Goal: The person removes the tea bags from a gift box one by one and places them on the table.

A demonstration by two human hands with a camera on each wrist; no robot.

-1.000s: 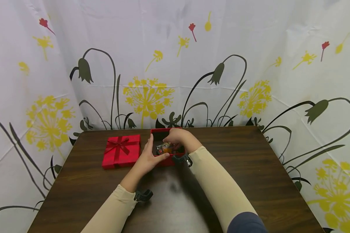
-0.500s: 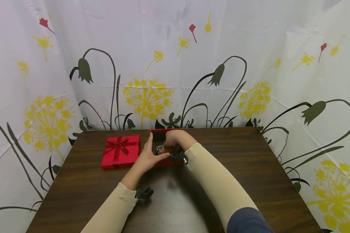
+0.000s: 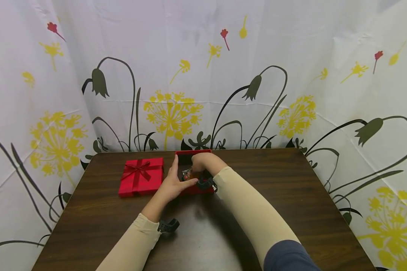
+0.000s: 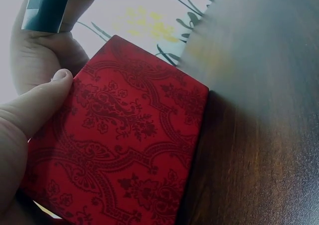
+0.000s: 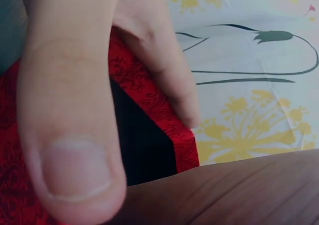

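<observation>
My left hand (image 3: pixel 171 186) spreads around the near left corner of an open red gift box (image 3: pixel 201 189). Its fingers lie straight along the left wall, and the thumb rests on the near wall's patterned red side. Inside the dark interior lies a small clear packet (image 3: pixel 186 174) of colourful pieces. My right hand (image 3: pixel 208 162) reaches down into the box from the right, over an orange patch beside the packet. Its fingertips are hidden, so I cannot tell what they hold. In the left wrist view the thumb (image 4: pixel 55 93) shows against the box.
Left of the box, a red lid (image 3: pixel 142 177) with a ribbon bow sits on the dark wooden table (image 3: pixel 268 177). Behind the far table edge hangs a white flower-print curtain (image 3: pixel 196 75).
My right hand has moved slightly left and lower into the box, covering more of the packet. The left hand stays in place at the box's corner.
</observation>
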